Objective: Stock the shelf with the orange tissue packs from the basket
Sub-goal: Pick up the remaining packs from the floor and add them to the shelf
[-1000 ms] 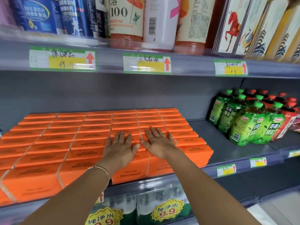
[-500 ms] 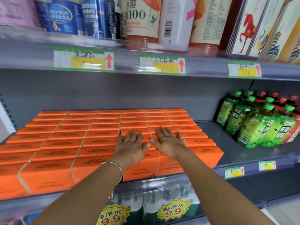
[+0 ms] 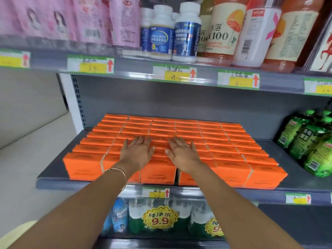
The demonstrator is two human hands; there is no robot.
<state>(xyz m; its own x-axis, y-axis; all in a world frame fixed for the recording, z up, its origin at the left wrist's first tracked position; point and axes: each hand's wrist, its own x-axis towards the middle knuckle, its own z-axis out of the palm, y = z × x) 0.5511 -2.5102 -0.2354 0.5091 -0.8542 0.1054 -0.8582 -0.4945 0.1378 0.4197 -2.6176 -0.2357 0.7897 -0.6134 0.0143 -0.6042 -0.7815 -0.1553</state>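
My left hand (image 3: 137,152) and right hand (image 3: 181,153) lie flat, fingers spread, atop the rectangular orange tissue packs (image 3: 231,141) filling the grey metal shelf (image 3: 52,170). Uneven pressure could nudge the front row at 6 o'clock off the lip, I judge.
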